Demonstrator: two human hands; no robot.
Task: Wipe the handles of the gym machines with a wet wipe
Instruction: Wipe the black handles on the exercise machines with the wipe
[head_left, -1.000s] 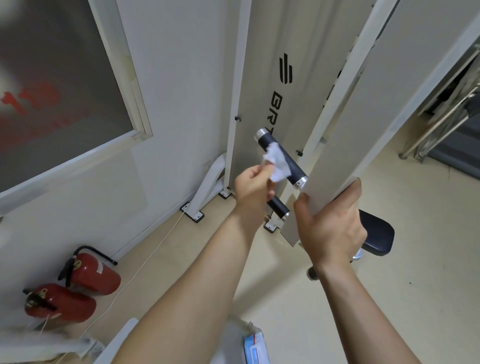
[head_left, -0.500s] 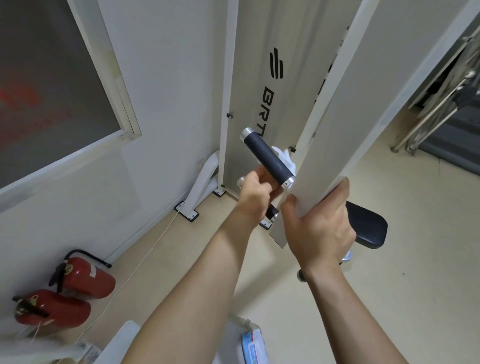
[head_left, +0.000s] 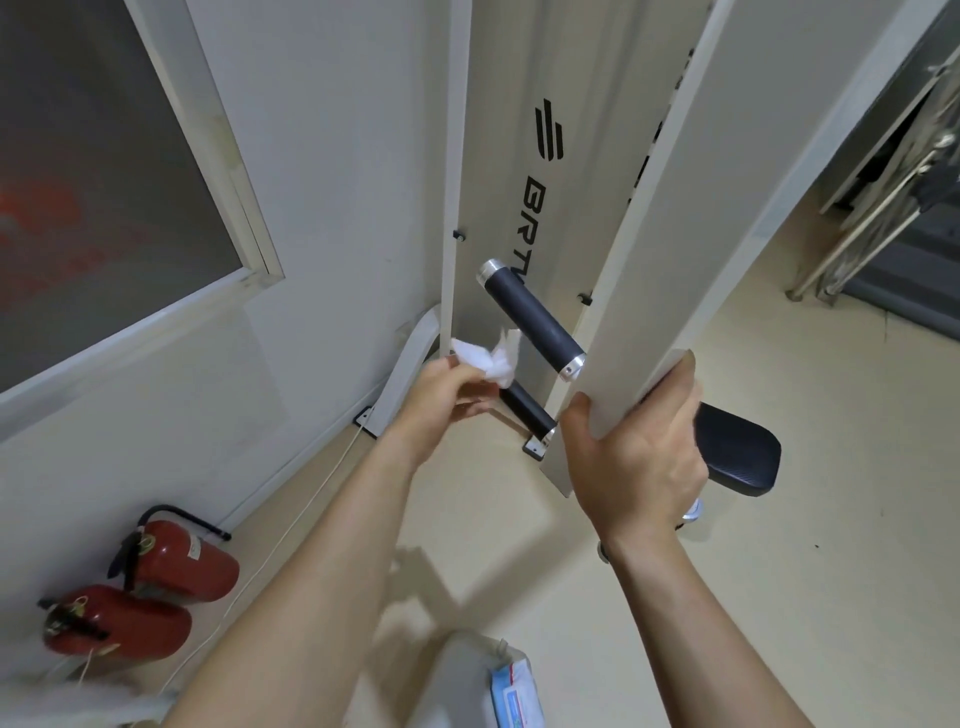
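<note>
Handles to be wiped are two short black grips with metal end caps, both jutting from the white lever arm (head_left: 675, 234) of the machine. In the head view, the upper handle (head_left: 535, 325) slants up and away to the left, and the lower handle (head_left: 527, 413) shows partly behind the left hand (head_left: 441, 402). That hand pinches a crumpled wet wipe (head_left: 493, 361) between thumb and fingertips. The wipe sits just below the upper handle, and whether it touches the grip cannot be told. The right hand (head_left: 639, 457) is curled round the lower end of the lever arm, thumb on the near face and fingers behind.

To do this step well, I judge the wipe should be opened out from its wad, wrapped round the grip and drawn along its whole length, with a twist to reach the far side. The metal caps need a pass too. The right hand's hold should stay firm, since the arm looks free to swing. The lower handle would come next.

Only one container shows. At the bottom edge a soft blue-and-white pack of wipes (head_left: 514, 691) lies on a pale surface. Its flap is hard to make out, and how many wipes are left inside cannot be seen. Two red fire extinguishers (head_left: 182, 561) lie on the floor by the wall.
</note>
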